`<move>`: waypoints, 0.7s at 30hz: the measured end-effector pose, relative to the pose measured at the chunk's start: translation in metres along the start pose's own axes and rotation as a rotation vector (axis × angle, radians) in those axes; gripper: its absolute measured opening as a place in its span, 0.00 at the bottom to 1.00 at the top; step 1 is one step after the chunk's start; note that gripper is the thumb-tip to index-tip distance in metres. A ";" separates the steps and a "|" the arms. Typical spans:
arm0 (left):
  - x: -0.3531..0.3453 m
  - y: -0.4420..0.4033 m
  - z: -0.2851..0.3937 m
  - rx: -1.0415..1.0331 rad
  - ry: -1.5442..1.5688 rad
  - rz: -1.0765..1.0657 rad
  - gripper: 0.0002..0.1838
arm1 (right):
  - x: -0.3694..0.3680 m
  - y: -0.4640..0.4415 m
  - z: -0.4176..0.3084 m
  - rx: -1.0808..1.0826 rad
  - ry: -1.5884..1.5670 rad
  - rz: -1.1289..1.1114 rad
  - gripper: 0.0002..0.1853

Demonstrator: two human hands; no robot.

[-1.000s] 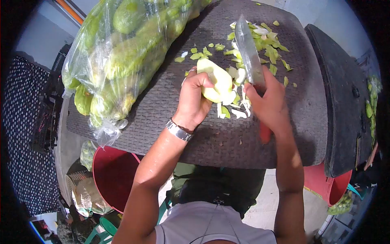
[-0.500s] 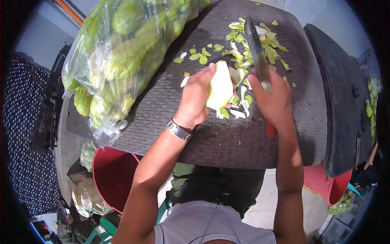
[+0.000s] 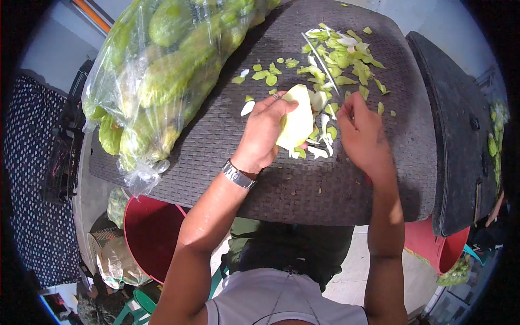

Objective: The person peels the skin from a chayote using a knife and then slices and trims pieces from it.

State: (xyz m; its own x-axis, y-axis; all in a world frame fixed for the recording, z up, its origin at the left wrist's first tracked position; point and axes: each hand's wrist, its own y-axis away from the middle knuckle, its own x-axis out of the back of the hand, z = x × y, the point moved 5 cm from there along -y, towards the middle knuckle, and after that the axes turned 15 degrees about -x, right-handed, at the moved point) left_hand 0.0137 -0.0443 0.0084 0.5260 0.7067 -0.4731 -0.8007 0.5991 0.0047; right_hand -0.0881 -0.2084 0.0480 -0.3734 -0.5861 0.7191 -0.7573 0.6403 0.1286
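My left hand (image 3: 265, 127), with a ring and a metal watch at the wrist, is closed around a peeled pale chayote (image 3: 297, 122). Its thumb lies on the upper face of the chayote. To the right, my right hand (image 3: 362, 132) grips a knife (image 3: 324, 64) whose blade points away from me, seen nearly edge-on as a thin line. The blade is apart from the chayote. Most of the handle is hidden by the hand. Green and white peelings (image 3: 341, 57) lie scattered beneath and beyond the knife, on the dark woven-pattern table (image 3: 281, 189).
A clear plastic bag (image 3: 162, 81) full of green chayotes covers the table's left side. Below the table edge stand a red bin (image 3: 154, 233) at left and another red bin (image 3: 452, 249) at right. A dark chair-like panel (image 3: 455, 141) borders the right side.
The knife has rolled in my right hand, from showing its flat side to nearly edge-on. My left thumb has shifted onto the chayote, which has turned slightly.
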 end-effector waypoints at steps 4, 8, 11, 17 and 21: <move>0.002 -0.001 -0.001 0.014 -0.011 -0.035 0.22 | -0.005 -0.002 0.004 0.016 -0.035 -0.037 0.11; 0.003 -0.001 -0.004 0.031 -0.015 -0.027 0.21 | -0.002 -0.002 -0.002 0.015 -0.014 -0.047 0.18; 0.000 0.000 0.000 -0.055 -0.154 -0.036 0.18 | 0.002 0.000 -0.009 0.087 -0.050 -0.063 0.25; -0.002 0.004 0.009 -0.287 -0.593 -0.121 0.20 | -0.003 0.015 -0.022 0.358 -0.157 -0.206 0.33; -0.019 0.012 0.023 -0.441 -0.709 -0.187 0.09 | -0.009 0.018 -0.020 0.543 -0.101 -0.167 0.39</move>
State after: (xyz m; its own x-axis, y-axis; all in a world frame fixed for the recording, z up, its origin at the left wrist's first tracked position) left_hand 0.0005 -0.0416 0.0381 0.5981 0.7672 0.2316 -0.6438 0.6321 -0.4311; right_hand -0.0877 -0.1824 0.0574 -0.2542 -0.7189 0.6470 -0.9669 0.2036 -0.1537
